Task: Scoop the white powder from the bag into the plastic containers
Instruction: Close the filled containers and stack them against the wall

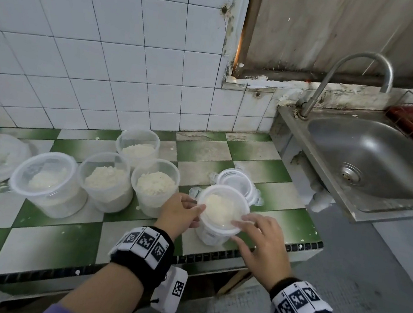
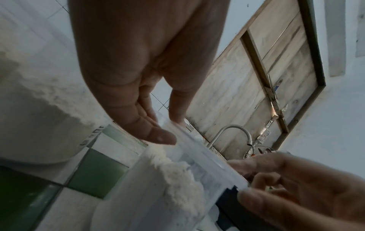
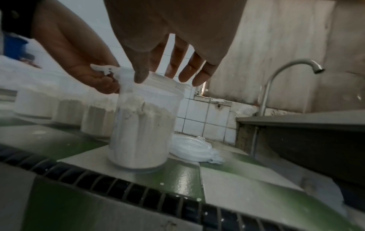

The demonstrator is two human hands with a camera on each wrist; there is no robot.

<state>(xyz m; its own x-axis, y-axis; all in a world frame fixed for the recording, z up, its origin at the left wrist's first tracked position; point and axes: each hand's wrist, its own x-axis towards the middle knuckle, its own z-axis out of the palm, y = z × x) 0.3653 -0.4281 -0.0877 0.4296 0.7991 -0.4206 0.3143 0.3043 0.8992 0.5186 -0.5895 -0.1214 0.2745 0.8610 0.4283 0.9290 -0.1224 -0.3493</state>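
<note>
- Left hand (image 1: 182, 212) pinches the lid (image 1: 223, 208) tab; right hand (image 1: 259, 238), fingers spread, rests on top.
- Seat it squarely on the container (image 3: 141, 129), then press the rim evenly.

Four containers (image 1: 107, 182) left of lidded container (image 1: 221, 213); lids (image 1: 238, 184) behind.

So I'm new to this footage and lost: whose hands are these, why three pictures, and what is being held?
No machine: a person wears three cameras. The head view looks down on a green-and-white tiled counter beside a sink. Each wrist view looks along one hand. Four open containers of white powder stand on the counter, spare lids behind. The left hand and right hand are fitting a lid onto a fifth filled container; the left pinches the lid's tab, the right rests straight fingers on its rim.
</note>
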